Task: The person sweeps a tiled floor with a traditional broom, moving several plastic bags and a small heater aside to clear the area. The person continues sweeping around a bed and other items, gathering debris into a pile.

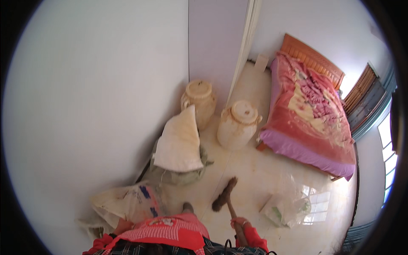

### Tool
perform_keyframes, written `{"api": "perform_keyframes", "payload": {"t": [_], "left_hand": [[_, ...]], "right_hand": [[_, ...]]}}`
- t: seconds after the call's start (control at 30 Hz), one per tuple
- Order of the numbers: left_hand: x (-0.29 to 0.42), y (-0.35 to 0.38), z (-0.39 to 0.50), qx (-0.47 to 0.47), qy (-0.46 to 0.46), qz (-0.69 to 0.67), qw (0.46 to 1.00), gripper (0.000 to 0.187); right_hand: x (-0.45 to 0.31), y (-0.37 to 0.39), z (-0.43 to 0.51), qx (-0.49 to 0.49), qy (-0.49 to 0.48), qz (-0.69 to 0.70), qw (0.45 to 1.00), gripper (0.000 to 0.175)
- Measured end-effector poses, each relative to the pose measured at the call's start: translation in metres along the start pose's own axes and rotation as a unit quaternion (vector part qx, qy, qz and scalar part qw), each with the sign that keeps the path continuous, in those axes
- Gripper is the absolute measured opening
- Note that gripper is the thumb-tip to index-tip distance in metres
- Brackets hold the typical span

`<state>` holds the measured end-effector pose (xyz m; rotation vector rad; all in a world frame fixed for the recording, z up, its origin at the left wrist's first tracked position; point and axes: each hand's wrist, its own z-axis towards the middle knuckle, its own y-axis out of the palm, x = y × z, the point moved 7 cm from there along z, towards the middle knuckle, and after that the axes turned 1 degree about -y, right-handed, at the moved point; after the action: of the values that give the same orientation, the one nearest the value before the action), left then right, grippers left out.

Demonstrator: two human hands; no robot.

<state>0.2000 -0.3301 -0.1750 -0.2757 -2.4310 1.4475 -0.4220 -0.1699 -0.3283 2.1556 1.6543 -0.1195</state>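
My right hand (pixel 239 222) is closed round the wooden handle of a T-shaped tool (pixel 231 207). Its rough brown head is over the tiled floor, and whether it is a broom or a mallet is unclear. At the lower left, my left hand (pixel 122 226) is against a whitish plastic sack (pixel 119 202) with blue and red print. The fingers of that hand are mostly hidden, so its grip does not show. A red checked apron (pixel 162 228) covers my front.
Ahead by the wall, a white sack (pixel 178 143) lies on a greenish bag (pixel 181 178). Two lidded jars, one at the corner (pixel 204 105) and one nearer the bed (pixel 237 127), stand beyond. A bed (pixel 312 105) is at right; a clear plastic bag (pixel 283 212) lies on the floor.
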Motion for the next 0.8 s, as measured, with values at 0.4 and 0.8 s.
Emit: {"api": "perform_keyframes", "payload": {"t": [0.4, 0.8], "left_hand": [[-0.181, 0.018, 0.037, 0.021, -0.102, -0.321, 0.941, 0.029], [-0.059, -0.148, -0.003, 0.141, 0.057, -0.206, 0.967, 0.014]], "right_hand": [[0.040, 0.065, 0.021, -0.073, -0.070, 0.282, 0.954, 0.012], [0.046, 0.157, -0.066, 0.071, -0.208, 0.062, 0.974, 0.020]]}}
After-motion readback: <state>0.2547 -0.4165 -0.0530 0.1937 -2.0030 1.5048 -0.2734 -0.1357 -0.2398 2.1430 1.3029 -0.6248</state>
